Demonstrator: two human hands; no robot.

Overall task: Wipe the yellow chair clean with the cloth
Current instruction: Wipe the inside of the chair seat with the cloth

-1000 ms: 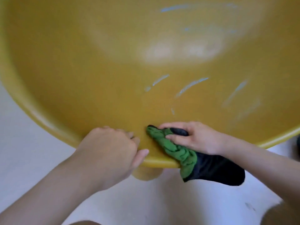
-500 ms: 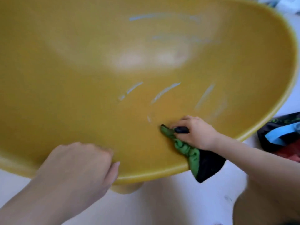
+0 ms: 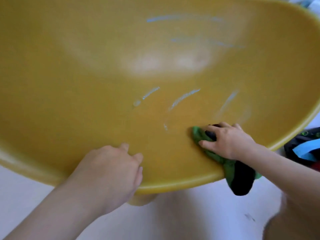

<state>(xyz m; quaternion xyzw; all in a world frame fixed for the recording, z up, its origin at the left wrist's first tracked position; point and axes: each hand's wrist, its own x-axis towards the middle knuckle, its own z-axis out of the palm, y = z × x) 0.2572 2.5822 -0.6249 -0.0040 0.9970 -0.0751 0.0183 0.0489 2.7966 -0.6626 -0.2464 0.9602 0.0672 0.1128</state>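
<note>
Nearest, above the pale floor (image 3: pixel 190 220), the left hand (image 3: pixel 110 170) lies over the front rim of the yellow chair (image 3: pixel 78 94) with its fingers curled under. They wrap round nothing that shows, and the hand seems only to brace the seat. To the right, the green and black cloth (image 3: pixel 232 174) hangs over the same rim. Its upper end is bunched on the seat under the right hand (image 3: pixel 228 141), whose thumb and fingers bend over it and press it down. Just beyond that hand, 3 pale streaks (image 3: pixel 183 98) cross the middle of the seat, with a short mark near the cloth, and 2 fainter bluish streaks (image 3: pixel 181 17) show farther up. Since these marks remain, the wiping looks only partly done, and most of the seat beyond the front edge is probably still to be wiped. A dark bag (image 3: pixel 306 149) lies past the right rim.
</note>
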